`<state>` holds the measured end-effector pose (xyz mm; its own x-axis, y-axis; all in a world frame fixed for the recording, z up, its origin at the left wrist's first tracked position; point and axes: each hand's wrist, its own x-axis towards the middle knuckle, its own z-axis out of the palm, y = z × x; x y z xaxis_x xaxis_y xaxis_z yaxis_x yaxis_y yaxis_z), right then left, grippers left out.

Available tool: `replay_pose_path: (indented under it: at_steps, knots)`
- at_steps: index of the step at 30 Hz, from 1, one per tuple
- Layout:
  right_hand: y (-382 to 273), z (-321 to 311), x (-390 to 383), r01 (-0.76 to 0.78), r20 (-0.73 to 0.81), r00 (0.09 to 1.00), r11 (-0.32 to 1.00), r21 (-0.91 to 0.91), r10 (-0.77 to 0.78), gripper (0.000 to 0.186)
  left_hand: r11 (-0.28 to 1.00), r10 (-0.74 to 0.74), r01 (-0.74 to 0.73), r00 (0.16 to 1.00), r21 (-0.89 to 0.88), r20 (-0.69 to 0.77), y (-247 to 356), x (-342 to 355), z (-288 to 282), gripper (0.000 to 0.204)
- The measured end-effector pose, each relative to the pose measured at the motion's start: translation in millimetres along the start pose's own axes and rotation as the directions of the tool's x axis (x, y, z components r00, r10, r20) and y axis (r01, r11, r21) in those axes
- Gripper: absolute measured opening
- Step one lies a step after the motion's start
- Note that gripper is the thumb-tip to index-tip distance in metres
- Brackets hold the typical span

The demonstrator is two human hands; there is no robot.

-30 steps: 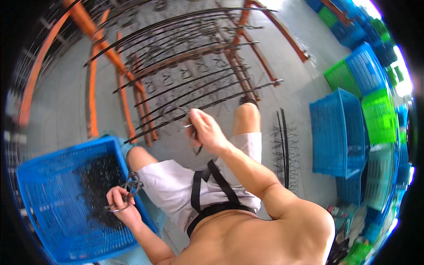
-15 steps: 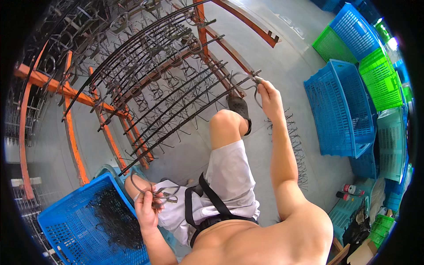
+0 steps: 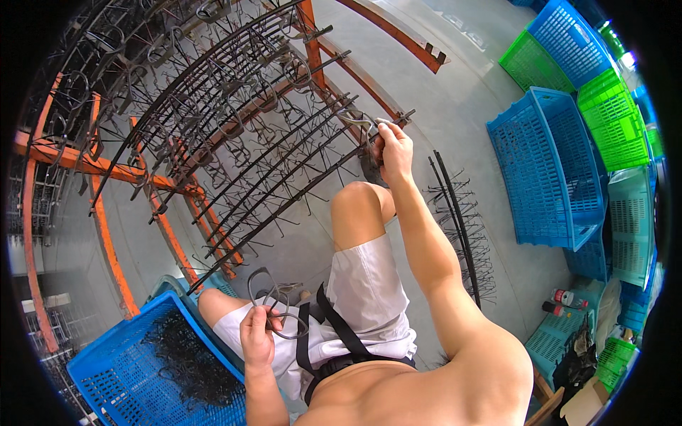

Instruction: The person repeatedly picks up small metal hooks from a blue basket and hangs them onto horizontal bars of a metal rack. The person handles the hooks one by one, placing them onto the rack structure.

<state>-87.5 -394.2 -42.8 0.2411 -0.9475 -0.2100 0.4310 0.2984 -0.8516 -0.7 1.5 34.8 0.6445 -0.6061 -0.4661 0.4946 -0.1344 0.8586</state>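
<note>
Near my left thigh, my left hand (image 3: 258, 335) pinches several looped grey metal pieces (image 3: 276, 291) that fan out above the fingers. My right hand (image 3: 395, 147) is stretched forward, fingers closed on another bent metal piece (image 3: 360, 119) at the right end of the hooked bars. Those black bars (image 3: 312, 182) lie side by side across an orange rack (image 3: 106, 238) and bristle with thin wire hooks. Similar looped pieces hang on the bars farther back. Whether the right hand's piece touches a hook cannot be made out.
A blue basket (image 3: 106, 355) with a tangle of black wire hooks (image 3: 192, 362) stands at my left. More hooked bars (image 3: 455, 220) lie on the floor to my right. Blue crates (image 3: 526, 170) and green crates (image 3: 612, 121) are stacked at the far right.
My right hand has moved left and slightly forward with its metal piece, over the bar ends. My left hand has shifted right with its pieces. More of the bars at right now shows.
</note>
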Motion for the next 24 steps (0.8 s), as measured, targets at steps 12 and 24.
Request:
replay_pose_path:
  at_steps: [12, 24]
  knots:
    - [9.1, 4.7, -1.7, 0.042, 0.055, 0.998, 0.999, -0.005, -0.041, 0.017, 1.000, -0.008, 0.007, 1.000, 0.014, 0.015, -4.9, 2.5, -2.4, 0.028]
    - [15.3, 13.8, -11.7, 0.220, 0.208, 0.969, 0.835, -0.504, -0.130, 0.029, 0.998, -0.030, 0.029, 0.999, 0.059, 0.024, -9.8, 7.6, -3.0, 0.031]
